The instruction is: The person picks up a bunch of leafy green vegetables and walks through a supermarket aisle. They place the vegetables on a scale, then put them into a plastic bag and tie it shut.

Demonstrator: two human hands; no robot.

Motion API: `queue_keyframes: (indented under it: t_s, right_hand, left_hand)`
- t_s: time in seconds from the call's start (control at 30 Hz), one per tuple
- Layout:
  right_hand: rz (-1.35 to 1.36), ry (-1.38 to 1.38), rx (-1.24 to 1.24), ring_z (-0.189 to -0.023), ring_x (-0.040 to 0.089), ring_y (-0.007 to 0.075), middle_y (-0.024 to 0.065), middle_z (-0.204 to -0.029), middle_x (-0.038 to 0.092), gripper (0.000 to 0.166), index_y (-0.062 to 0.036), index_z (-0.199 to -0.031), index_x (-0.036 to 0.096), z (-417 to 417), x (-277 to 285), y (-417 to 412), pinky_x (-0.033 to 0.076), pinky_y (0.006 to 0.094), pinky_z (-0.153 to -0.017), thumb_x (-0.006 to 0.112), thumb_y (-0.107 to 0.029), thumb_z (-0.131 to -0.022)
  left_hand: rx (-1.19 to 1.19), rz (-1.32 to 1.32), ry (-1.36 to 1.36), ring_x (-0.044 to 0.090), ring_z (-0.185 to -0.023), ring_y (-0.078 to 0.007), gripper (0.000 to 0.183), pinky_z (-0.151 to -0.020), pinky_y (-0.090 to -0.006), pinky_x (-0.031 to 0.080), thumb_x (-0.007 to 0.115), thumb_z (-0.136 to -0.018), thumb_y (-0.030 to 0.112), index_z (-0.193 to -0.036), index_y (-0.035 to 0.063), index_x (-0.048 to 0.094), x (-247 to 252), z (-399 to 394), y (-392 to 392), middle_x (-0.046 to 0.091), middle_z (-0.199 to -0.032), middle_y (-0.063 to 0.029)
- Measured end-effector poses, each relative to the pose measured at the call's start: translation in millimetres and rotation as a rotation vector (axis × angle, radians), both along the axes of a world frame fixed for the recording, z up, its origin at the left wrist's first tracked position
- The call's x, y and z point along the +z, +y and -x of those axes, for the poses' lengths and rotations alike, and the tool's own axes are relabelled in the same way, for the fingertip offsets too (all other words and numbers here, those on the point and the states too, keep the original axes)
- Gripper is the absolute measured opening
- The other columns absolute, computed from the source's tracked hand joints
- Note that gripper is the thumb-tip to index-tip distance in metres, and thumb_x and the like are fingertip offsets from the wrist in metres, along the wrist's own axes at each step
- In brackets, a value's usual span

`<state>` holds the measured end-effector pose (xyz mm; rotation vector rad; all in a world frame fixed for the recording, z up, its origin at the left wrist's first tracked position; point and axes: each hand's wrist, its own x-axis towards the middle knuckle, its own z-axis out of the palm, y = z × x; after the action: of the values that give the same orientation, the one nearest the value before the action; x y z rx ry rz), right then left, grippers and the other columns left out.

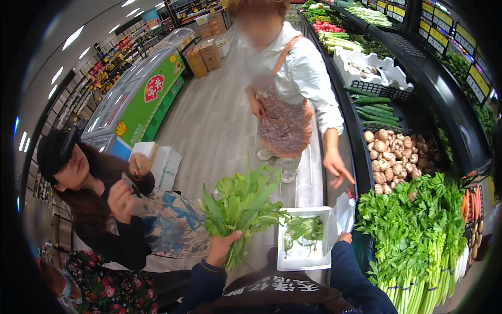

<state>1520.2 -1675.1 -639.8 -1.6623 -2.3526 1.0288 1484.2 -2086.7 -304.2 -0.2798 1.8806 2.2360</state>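
Observation:
My left hand (224,247) is closed around the stems of a bunch of leafy greens (243,196), its leaves spread upward and away from me. My right hand (344,238), farther right, grips a white plastic bag or sheet (344,214) beside the vegetable shelf. Part of this white piece hangs over the right side of a white foam box (304,267). Loose green leaves (304,228) lie inside that box, between my two hands. A co-worker's hand (338,168) reaches down just above the white piece, fingers extended.
Bunched celery (415,239), brown mushrooms (392,155) and cucumbers (374,108) fill the shelf at right. A person in an apron (282,114) stands ahead. Another person in a black cap (113,204) is at left, near stacked foam boxes (164,167) and a green freezer (153,102).

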Motion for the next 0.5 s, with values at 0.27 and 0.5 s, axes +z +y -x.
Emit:
queue_keyframes:
  t_s: [0.27,0.5]
  right_hand:
    - [0.103,0.04,-0.343,-0.097,0.058,0.0453,0.0338,-0.099,0.058,0.046,0.0091,-0.111,0.034,0.4,25.5,29.3,0.047,0.0452,-0.086,0.06,-0.005,-0.075]
    - [-0.033,0.057,-0.064,-0.095,0.058,0.0423,0.0268,-0.099,0.061,0.024,0.0033,-0.089,0.063,-0.1,56.6,37.4,0.046,0.0444,-0.084,0.055,-0.014,-0.075]
  left_hand:
    - [-0.04,-0.046,0.109,0.054,-0.092,-0.0144,0.041,-0.082,-0.028,0.045,0.067,-0.08,0.004,-0.117,-0.0013,0.052,4.8,0.1,-6.3,0.057,-0.107,-0.0034]
    - [-0.013,-0.102,0.15,0.053,-0.095,-0.0146,0.043,-0.085,-0.0285,0.044,0.067,-0.08,0.004,-0.119,-0.0008,0.05,2.2,-1.7,-13.6,0.056,-0.11,-0.0031]
